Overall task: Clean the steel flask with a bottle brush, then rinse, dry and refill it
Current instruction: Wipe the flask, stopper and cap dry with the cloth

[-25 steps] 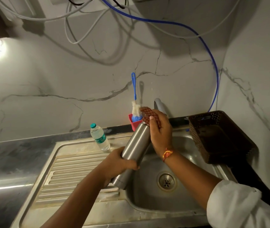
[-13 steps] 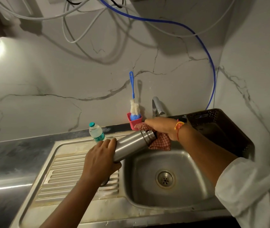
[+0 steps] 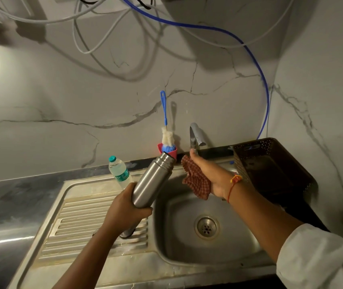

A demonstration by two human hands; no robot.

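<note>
My left hand (image 3: 124, 211) grips the lower part of the steel flask (image 3: 152, 182), which tilts with its open mouth up and to the right, over the sink's left edge. My right hand (image 3: 212, 176) holds a red checked cloth (image 3: 196, 180) a little to the right of the flask's mouth, apart from it, just below the tap (image 3: 195, 136). The bottle brush (image 3: 165, 130), blue-handled with white bristles, stands in a small red holder (image 3: 173, 152) against the back wall.
A steel sink (image 3: 187, 205) with a central drain (image 3: 206, 226) lies below, its ribbed drainboard (image 3: 78, 222) to the left. A small plastic water bottle (image 3: 119, 172) stands behind the drainboard. A dark perforated basket (image 3: 270, 165) sits at the right. Hoses and cables hang above.
My right hand pulled the cloth off the flask's mouth and moved it right, toward the tap. The flask tipped more upright and my left hand slid to its lower part.
</note>
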